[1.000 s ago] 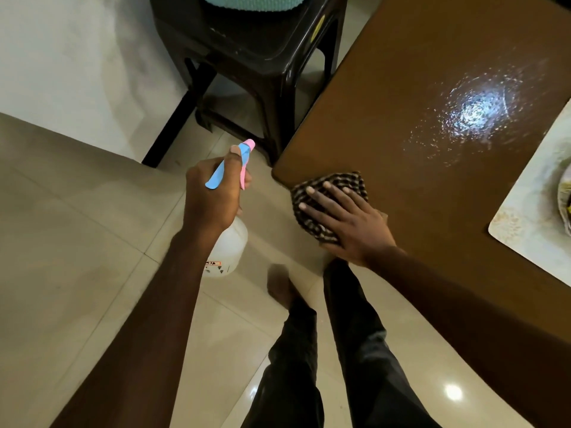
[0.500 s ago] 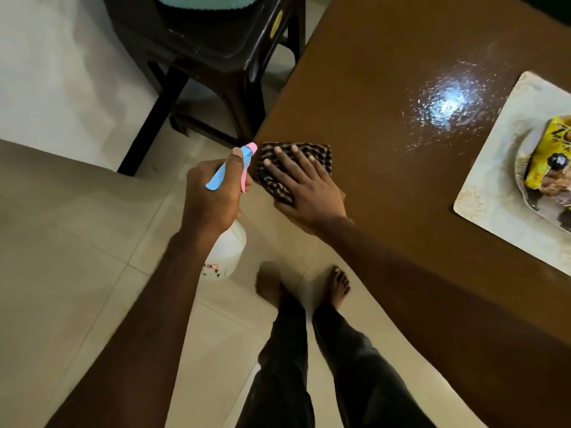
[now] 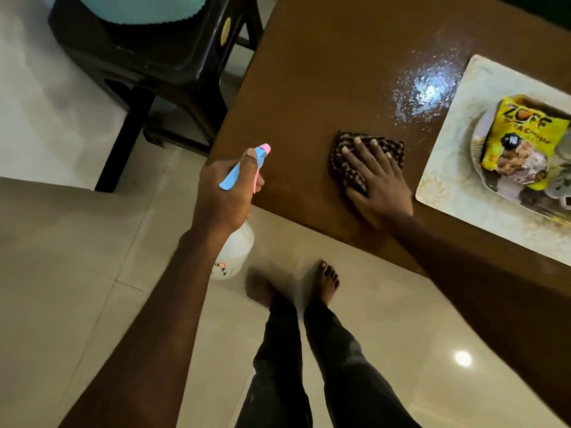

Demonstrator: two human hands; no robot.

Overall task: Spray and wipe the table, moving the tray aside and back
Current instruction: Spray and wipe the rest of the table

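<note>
Cloth [image 3: 367, 156]: being carried from the left corner of the table [image 3: 309, 88] rightward, toward the wet patch [image 3: 423, 91] and the tray [image 3: 445, 168] at right; wiping is judged to be advancing, the tray not yet moved. Being pressed under the right hand [image 3: 377, 183], fingers spread. Spray bottle [image 3: 234, 254]: being gripped by the left hand [image 3: 225, 193].

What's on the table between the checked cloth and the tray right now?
In the head view, nothing stands there: only brown table between the cloth under the right hand and the tray, with spray droplets glistening at its far end.
</note>
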